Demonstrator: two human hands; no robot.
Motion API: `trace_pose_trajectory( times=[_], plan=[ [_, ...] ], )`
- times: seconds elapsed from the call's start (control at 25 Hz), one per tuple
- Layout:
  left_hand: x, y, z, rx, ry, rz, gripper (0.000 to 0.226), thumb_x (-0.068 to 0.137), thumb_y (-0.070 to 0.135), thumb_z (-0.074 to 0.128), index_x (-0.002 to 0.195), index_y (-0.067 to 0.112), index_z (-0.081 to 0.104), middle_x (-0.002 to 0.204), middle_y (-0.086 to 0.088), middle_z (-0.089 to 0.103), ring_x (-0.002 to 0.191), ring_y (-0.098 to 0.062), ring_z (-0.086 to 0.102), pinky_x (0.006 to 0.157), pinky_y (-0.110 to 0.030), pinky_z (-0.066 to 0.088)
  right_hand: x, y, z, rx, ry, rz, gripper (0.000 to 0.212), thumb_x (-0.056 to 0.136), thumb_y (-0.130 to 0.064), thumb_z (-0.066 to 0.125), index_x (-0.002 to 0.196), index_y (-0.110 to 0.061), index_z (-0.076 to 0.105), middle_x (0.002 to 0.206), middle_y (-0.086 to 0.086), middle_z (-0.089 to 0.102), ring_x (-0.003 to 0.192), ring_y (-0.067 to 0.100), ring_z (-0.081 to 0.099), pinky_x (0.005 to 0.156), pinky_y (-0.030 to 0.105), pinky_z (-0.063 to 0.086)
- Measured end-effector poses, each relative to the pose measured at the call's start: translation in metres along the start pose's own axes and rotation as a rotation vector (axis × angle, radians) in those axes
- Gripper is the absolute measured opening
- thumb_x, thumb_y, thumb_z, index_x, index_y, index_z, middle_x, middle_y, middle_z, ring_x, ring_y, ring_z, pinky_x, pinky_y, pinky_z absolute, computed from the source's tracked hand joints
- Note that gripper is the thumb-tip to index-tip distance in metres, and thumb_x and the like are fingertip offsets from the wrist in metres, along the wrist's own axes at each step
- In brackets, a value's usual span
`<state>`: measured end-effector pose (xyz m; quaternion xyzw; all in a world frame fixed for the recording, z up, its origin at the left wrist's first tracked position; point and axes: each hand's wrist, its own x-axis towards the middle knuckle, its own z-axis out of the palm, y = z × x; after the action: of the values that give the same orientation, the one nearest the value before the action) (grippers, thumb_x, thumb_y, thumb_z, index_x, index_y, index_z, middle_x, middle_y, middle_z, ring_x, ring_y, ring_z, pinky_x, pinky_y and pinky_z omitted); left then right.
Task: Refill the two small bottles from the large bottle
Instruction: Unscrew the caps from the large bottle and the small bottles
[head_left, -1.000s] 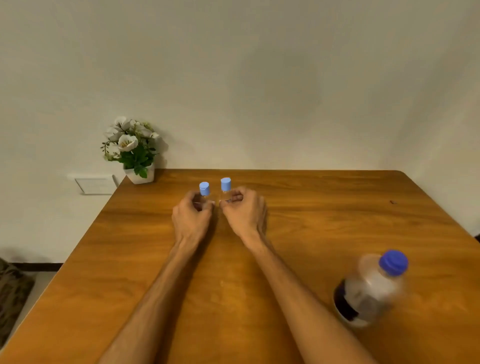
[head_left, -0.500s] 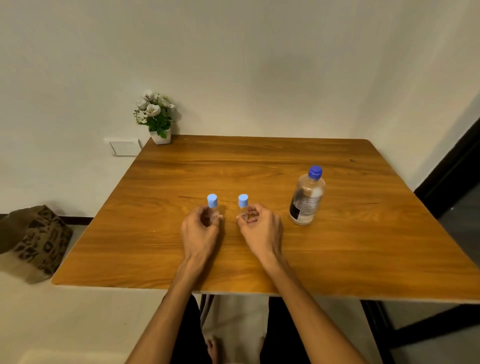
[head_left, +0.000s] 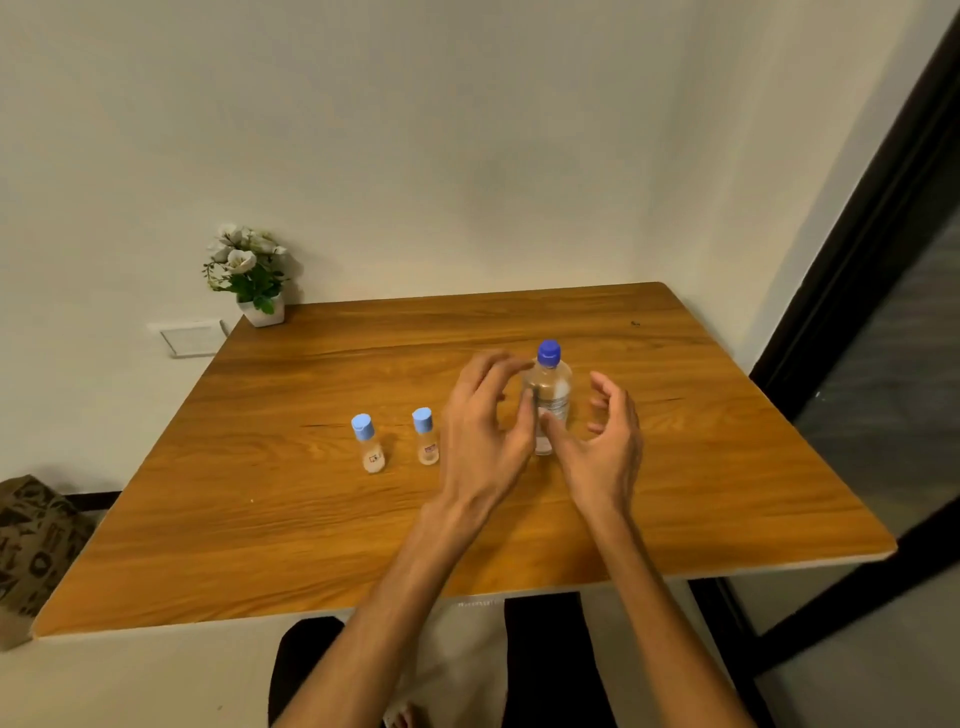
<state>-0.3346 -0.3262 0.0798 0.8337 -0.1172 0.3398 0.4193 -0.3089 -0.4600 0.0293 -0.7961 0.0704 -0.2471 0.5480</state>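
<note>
The large bottle (head_left: 548, 395) stands upright on the table (head_left: 727, 467), right of centre, with its dark blue cap (head_left: 548, 352) on and its long axis vertical. It sits directly between the two hands. The left hand (head_left: 480, 436) is at its left side with fingers (head_left: 493, 371) spread and slightly bent; the upper ones reach toward the neck just below the cap, and motion blur makes it hard to say whether they touch it. The right hand (head_left: 605, 441) is at the right side, fingers loosely curved and open, the thumb low in front of the bottle's base; it holds nothing. Neither hand has closed on the bottle, as far as I can tell. Both hands look about equally near, the left higher toward the cap and the right lower by the body, which suggests one will steady the body while the other turns the cap.

To the left of the left hand, the two small bottles stand upright on the table side by side: the left small bottle (head_left: 370, 444) and the right small bottle (head_left: 426, 436), each with a pale blue cap on, apart from each other and from the large bottle. Refilling has not begun, since all three caps are on.

At the far left corner stands a potted white flower plant (head_left: 249, 275); a patterned bag (head_left: 31, 540) lies beyond the table's left edge.
</note>
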Motion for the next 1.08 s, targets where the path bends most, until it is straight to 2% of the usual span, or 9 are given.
trace_pose_trajectory(
  times=[0.12, 0.24, 0.36, 0.52, 0.64, 0.72, 0.88, 0.96, 1.08],
  plan=[
    [0.063, 0.003, 0.015, 0.344, -0.454, 0.198, 0.050, 0.095, 0.006, 0.064, 0.143, 0.017, 0.061, 0.153, -0.007, 0.054, 0.142, -0.023, 0.050, 0.110, -0.032, 0.046, 0.030, 0.001, 0.000, 0.009, -0.281, -0.020, 0.085, 0.075, -0.045, 0.088, 0.149, -0.029, 0.049, 0.144, -0.005, 0.061, 0.126, 0.011, 0.057, 0.101, 0.040, 0.057],
    [0.092, -0.001, 0.013, 0.471, -0.699, 0.276, 0.041, 0.095, 0.010, 0.071, 0.135, 0.015, 0.067, 0.142, -0.008, 0.061, 0.124, -0.023, 0.064, 0.099, -0.030, 0.057, 0.044, 0.005, -0.004, -0.011, -0.379, -0.039, 0.085, 0.074, -0.042, 0.093, 0.148, -0.026, 0.054, 0.143, -0.004, 0.065, 0.129, 0.013, 0.059, 0.106, 0.045, 0.056],
    [0.093, 0.000, 0.015, 0.476, -0.636, 0.285, 0.032, 0.101, 0.024, 0.066, 0.130, 0.011, 0.067, 0.125, -0.007, 0.067, 0.107, -0.022, 0.069, 0.086, -0.029, 0.059, 0.045, 0.011, -0.012, -0.018, -0.349, -0.074, 0.083, 0.067, -0.047, 0.094, 0.141, -0.032, 0.059, 0.136, -0.005, 0.068, 0.123, 0.013, 0.063, 0.101, 0.043, 0.059],
    [0.081, 0.004, 0.033, 0.531, -0.451, 0.212, 0.040, 0.100, 0.049, 0.063, 0.098, 0.010, 0.071, 0.086, -0.006, 0.072, 0.074, -0.021, 0.067, 0.066, -0.034, 0.057, 0.035, 0.017, -0.018, -0.038, -0.289, -0.098, 0.078, 0.064, -0.049, 0.095, 0.133, -0.033, 0.061, 0.128, -0.008, 0.069, 0.115, 0.009, 0.063, 0.094, 0.040, 0.060],
    [0.082, 0.011, 0.038, 0.301, -0.175, 0.006, 0.036, 0.096, 0.048, 0.069, 0.084, 0.014, 0.070, 0.069, 0.003, 0.067, 0.058, -0.008, 0.058, 0.056, -0.018, 0.045, 0.031, 0.018, -0.026, -0.070, -0.187, -0.102, 0.077, 0.061, -0.046, 0.098, 0.127, -0.030, 0.062, 0.122, -0.009, 0.070, 0.108, 0.009, 0.064, 0.090, 0.038, 0.060],
    [0.084, 0.006, 0.043, 0.209, -0.011, -0.104, 0.031, 0.094, 0.048, 0.071, 0.088, 0.017, 0.071, 0.071, 0.005, 0.065, 0.060, -0.004, 0.056, 0.057, -0.015, 0.041, 0.032, 0.022, -0.033, -0.075, -0.136, -0.099, 0.075, 0.060, -0.045, 0.098, 0.124, -0.028, 0.063, 0.120, -0.009, 0.071, 0.106, 0.009, 0.065, 0.088, 0.037, 0.061],
    [0.051, -0.038, 0.076, 0.429, -0.353, -0.235, 0.028, 0.093, 0.043, 0.071, 0.104, 0.018, 0.075, 0.090, -0.003, 0.076, 0.081, -0.022, 0.072, 0.070, -0.035, 0.061, 0.033, 0.030, -0.045, -0.068, -0.107, -0.106, 0.078, 0.063, -0.048, 0.096, 0.130, -0.026, 0.062, 0.123, -0.008, 0.070, 0.106, 0.010, 0.066, 0.086, 0.039, 0.062],
    [0.027, -0.055, 0.090, 0.494, -0.487, -0.273, 0.028, 0.089, 0.040, 0.069, 0.106, 0.019, 0.075, 0.099, -0.006, 0.076, 0.090, -0.029, 0.072, 0.069, -0.035, 0.056, 0.031, 0.033, -0.047, -0.077, -0.119, -0.119, 0.083, 0.065, -0.048, 0.095, 0.137, -0.026, 0.059, 0.129, -0.006, 0.069, 0.111, 0.010, 0.065, 0.088, 0.041, 0.062],
    [0.013, -0.061, 0.096, 0.493, -0.518, -0.209, 0.030, 0.089, 0.038, 0.065, 0.107, 0.015, 0.074, 0.104, -0.008, 0.070, 0.096, -0.032, 0.068, 0.070, -0.035, 0.047, 0.020, 0.029, -0.051, -0.086, -0.087, -0.134, 0.094, 0.068, -0.053, 0.091, 0.148, -0.023, 0.053, 0.140, -0.004, 0.065, 0.124, 0.011, 0.059, 0.096, 0.037, 0.059]
  ],
)
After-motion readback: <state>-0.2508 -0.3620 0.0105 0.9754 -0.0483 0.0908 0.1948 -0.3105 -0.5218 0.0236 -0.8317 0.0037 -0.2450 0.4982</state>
